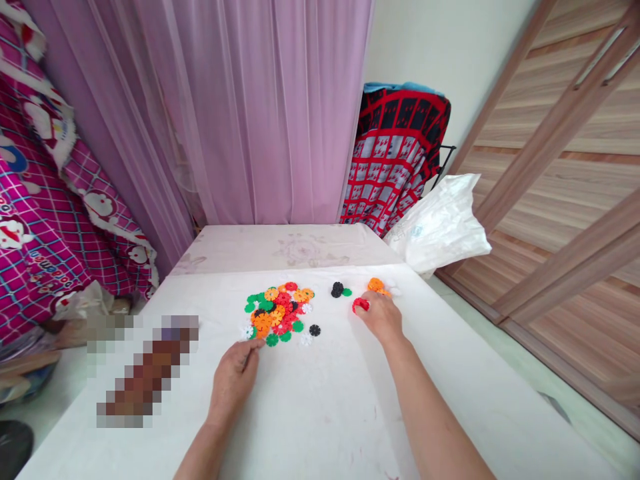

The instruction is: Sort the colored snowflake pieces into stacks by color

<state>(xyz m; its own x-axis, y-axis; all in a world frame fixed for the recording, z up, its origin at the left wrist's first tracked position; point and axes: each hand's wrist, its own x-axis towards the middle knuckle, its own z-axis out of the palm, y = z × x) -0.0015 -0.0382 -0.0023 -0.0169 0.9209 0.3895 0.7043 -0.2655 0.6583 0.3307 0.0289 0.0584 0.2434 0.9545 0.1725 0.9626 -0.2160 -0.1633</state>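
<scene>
A heap of small plastic snowflake discs (277, 310), in green, orange, red, white and black, lies on the white table (320, 400). My left hand (234, 377) rests at the heap's near edge with its fingers curled, the tips beside a white disc (247, 331). My right hand (383, 317) is further right, its fingers closed on red discs (360, 305). Just beyond it sit a small orange stack (376, 285) and a black stack (337, 289) with a green disc beside it. A lone black disc (315, 330) lies between my hands.
A white plastic bag (440, 223) sits at the table's far right corner. Behind it hangs a red patterned blanket (395, 157). Pink curtains (250, 107) fill the back, wooden sliding doors (565, 200) stand to the right, and pink patterned bedding (45, 220) is piled at the left.
</scene>
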